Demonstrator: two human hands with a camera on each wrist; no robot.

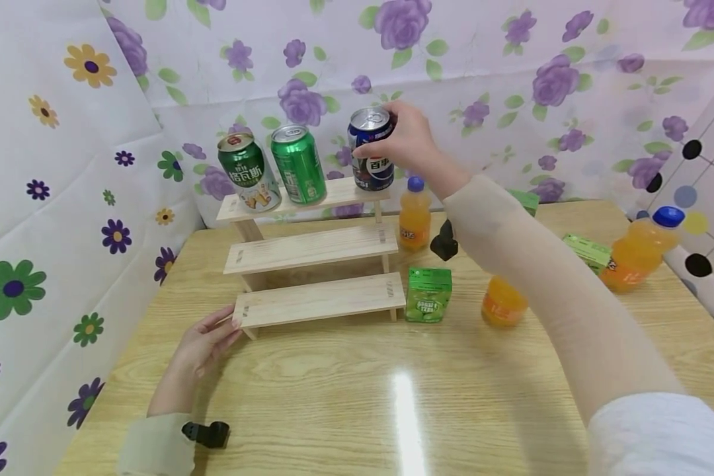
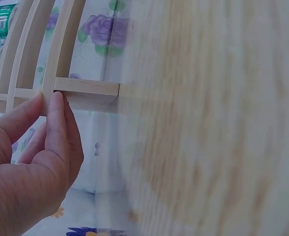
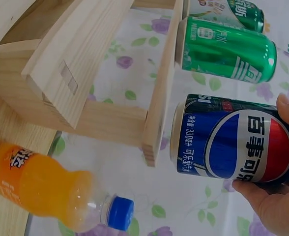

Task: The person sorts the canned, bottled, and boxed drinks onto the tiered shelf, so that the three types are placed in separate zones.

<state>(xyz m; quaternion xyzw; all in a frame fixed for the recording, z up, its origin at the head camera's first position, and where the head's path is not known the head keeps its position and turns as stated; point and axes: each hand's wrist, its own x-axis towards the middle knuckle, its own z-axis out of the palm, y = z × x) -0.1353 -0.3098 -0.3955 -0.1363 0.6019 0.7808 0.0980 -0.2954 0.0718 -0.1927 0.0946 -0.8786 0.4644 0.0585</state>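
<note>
My right hand (image 1: 407,142) grips a blue Pepsi can (image 1: 370,158) around its upper part. The can is upright, close over the right end of the top board of a three-tier wooden shelf (image 1: 315,301); the right wrist view shows a narrow gap below its base. Left of it on that board stand a plain green can (image 1: 299,165) and a green-and-white can (image 1: 250,173). At the lowest tier's left end, my left hand (image 1: 205,344) pinches the board's edge between thumb and fingers (image 2: 56,123).
Right of the shelf stand an orange drink bottle (image 1: 414,218) with a blue cap and a green juice carton (image 1: 428,297). Under and beyond my right arm are more orange bottles (image 1: 642,251) and green cartons (image 1: 589,251). A flowered cloth (image 1: 482,59) hangs behind the wooden table (image 1: 309,403).
</note>
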